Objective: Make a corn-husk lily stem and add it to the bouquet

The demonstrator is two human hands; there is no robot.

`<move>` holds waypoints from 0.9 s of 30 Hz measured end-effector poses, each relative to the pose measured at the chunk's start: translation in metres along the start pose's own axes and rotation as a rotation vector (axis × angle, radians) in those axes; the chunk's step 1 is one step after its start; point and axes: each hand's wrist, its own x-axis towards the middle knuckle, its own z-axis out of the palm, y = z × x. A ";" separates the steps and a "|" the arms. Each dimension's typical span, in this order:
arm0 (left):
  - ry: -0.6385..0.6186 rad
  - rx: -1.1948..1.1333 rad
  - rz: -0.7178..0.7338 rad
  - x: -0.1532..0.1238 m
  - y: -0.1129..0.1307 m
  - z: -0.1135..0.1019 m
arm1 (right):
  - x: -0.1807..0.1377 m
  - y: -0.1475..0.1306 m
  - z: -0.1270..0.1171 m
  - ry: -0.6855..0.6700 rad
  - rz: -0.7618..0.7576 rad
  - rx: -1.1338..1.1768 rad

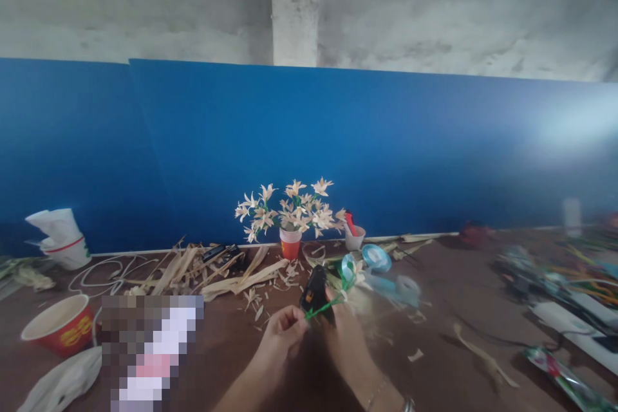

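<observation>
My left hand point(284, 329) pinches one end of a thin green flower stem point(324, 307) between thumb and fingers. The stem runs up to the right, across my right hand point(344, 328), whose fingers are closed around it and partly hidden. At its far end, pale petals point(358, 272) and green strands show, somewhat blurred. Just beyond my hands is a black object point(315, 286) with a small orange mark; I cannot make out its kind. Behind it stands a red paper cup point(290, 248) full of cream-coloured, star-shaped flowers point(294, 206) on green stems.
Dried husk strips point(176, 270) and scraps litter the table point(232, 360). Blue tape rolls point(376, 258) lie right of the flowers, near a white cup point(355, 238) with a red-handled tool. A red paper bowl point(60, 325) is at left. A blue partition point(203, 141) stands behind.
</observation>
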 end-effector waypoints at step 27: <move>-0.005 -0.003 -0.007 0.002 -0.002 -0.002 | 0.000 0.002 0.003 0.007 -0.021 -0.002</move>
